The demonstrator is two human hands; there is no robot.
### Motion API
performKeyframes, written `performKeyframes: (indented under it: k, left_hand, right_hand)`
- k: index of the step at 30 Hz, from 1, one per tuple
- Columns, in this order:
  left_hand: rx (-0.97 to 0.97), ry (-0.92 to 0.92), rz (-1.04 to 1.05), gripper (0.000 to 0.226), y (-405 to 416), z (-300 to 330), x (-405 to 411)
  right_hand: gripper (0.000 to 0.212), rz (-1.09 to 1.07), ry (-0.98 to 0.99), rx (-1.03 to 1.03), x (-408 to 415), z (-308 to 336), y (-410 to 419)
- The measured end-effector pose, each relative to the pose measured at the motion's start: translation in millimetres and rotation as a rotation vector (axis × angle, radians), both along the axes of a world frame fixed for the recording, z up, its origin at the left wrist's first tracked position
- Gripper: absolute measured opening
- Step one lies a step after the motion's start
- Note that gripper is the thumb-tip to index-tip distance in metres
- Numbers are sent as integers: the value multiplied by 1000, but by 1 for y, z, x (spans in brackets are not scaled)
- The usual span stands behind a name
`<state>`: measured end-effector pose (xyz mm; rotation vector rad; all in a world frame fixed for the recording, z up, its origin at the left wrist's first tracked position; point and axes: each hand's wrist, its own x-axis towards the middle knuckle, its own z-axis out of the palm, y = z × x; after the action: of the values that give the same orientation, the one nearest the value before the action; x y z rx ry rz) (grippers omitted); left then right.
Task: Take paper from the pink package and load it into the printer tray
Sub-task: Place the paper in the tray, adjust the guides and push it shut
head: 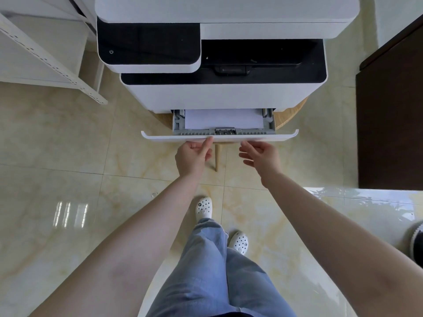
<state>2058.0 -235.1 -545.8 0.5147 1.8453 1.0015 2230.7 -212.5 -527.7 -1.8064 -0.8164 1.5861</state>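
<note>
Glossy cream marble-patterned floor [68, 138] surrounds a white printer [224, 92] standing on a small round wooden table [290, 117], of which only the rim and one leg show beneath the machine. Relative to the printer: the tray [219, 135] projects from the bottom of its front face, partly pulled out, and a stack of white paper [223, 118] lies flat inside it between the grey side guides, its near edge against the grey length guide [225, 130]. The left hand [193, 156] meets the tray's white front lip just left of centre, thumb on top and fingers [207, 154] curled beneath, apparently pinching the lip. The right hand [261, 154] hovers just in front of the lip right of centre, its fingers loosely spread and holding nothing; whether its tips touch the lip cannot be told. The pink package is not in view. Judged from this arrangement, the paper appears loaded and closing the tray remains. Risks: a push from the left side alone could skew the tray in its rails and jam it; a hard shove could ride the stack over the length guide or slide the printer on its small table; fingers under the lip could be caught as it shuts.
</note>
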Motion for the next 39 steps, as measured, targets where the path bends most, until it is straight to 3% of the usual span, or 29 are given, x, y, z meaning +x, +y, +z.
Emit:
performKeyframes:
  k: [5,12,21,28,39]
  left_hand:
    - [-90,353,-144,63,22,2,-11]
    - [-146,489,-180,61,40,6,-13]
    - [-125,493,-146,55,52,2,-12]
    - [-123,536,-149,66,73,2,-15]
    - [-106,546,-158,51,70,9,-12]
  right_hand:
    - [40,130,-235,92,-6,4,29]
    - [43,103,-350,101,-10,-7,45]
    - [46,27,-406,138,-20,-8,52]
    - [57,57,-471,136,-26,0,72]
    - [52,70,-495,122,-27,3,71]
